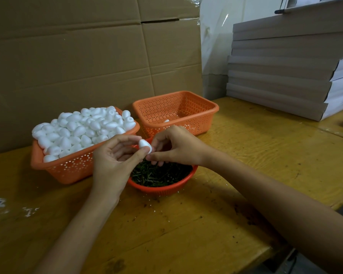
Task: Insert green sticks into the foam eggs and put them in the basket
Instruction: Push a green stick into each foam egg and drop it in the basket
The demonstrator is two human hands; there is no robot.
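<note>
My left hand [115,157] pinches a white foam egg [143,144] between thumb and fingers, above a round red bowl [162,189] full of green sticks [160,175]. My right hand [176,147] meets the egg's lower end with pinched fingertips; any stick in that pinch is hidden. An orange basket [67,171] on the left is heaped with foam eggs [81,129]. A second orange basket [202,113] behind the hands holds one egg [166,121] that I can see.
A large cardboard wall [77,56] stands behind the baskets. A stack of flat grey boxes [285,72] fills the back right of the yellow wooden table [186,224]. White foam crumbs [0,203] lie at the left edge.
</note>
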